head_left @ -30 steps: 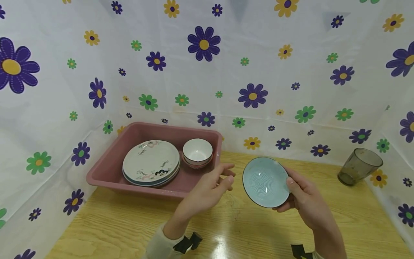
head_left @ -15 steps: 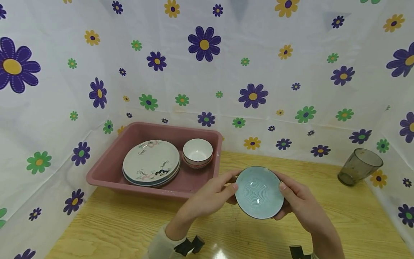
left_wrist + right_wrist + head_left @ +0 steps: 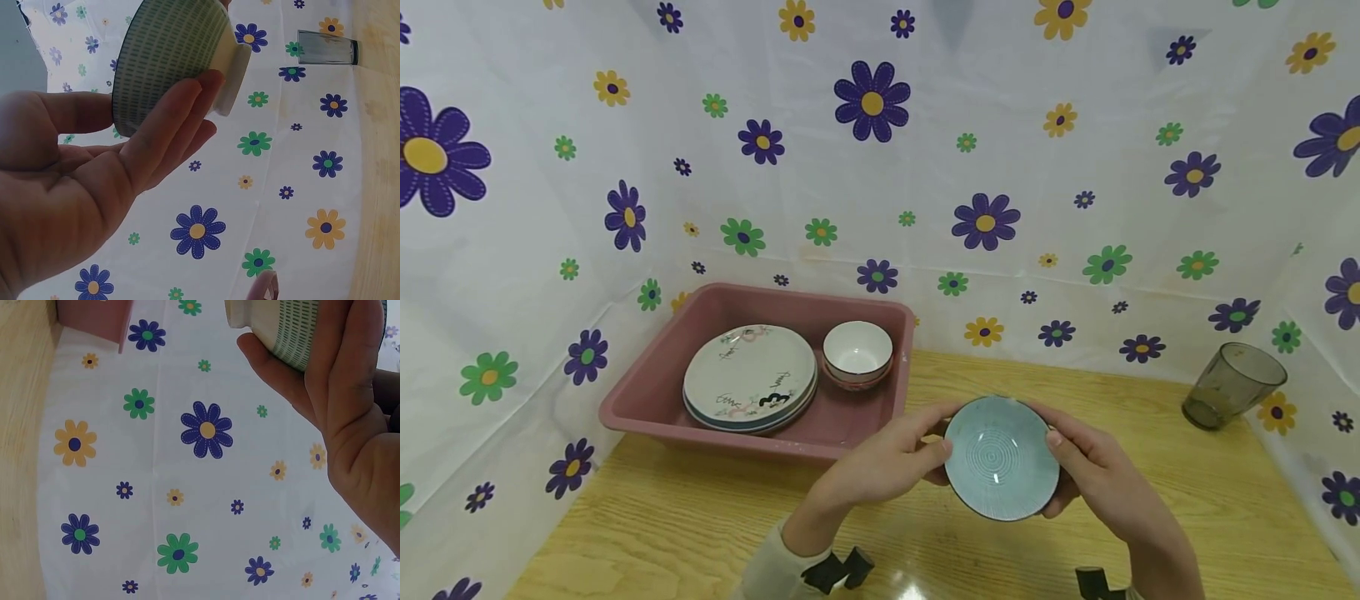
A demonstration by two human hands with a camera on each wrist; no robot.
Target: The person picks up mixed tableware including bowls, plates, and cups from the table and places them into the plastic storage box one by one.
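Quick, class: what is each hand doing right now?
Left hand: holding the blue bowl by its left side.
Right hand: holding the same bowl's right side.

Cream sleeve [image 3: 767,567], black wrist straps [image 3: 835,569]

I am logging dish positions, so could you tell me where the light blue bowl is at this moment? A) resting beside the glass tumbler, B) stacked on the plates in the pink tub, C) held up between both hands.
C: the left hand and right hand grip opposite sides of the light blue bowl above the wooden table.

plates [image 3: 749,377] and cup [image 3: 857,353] in tub [image 3: 647,400], glass [image 3: 1231,385] right.
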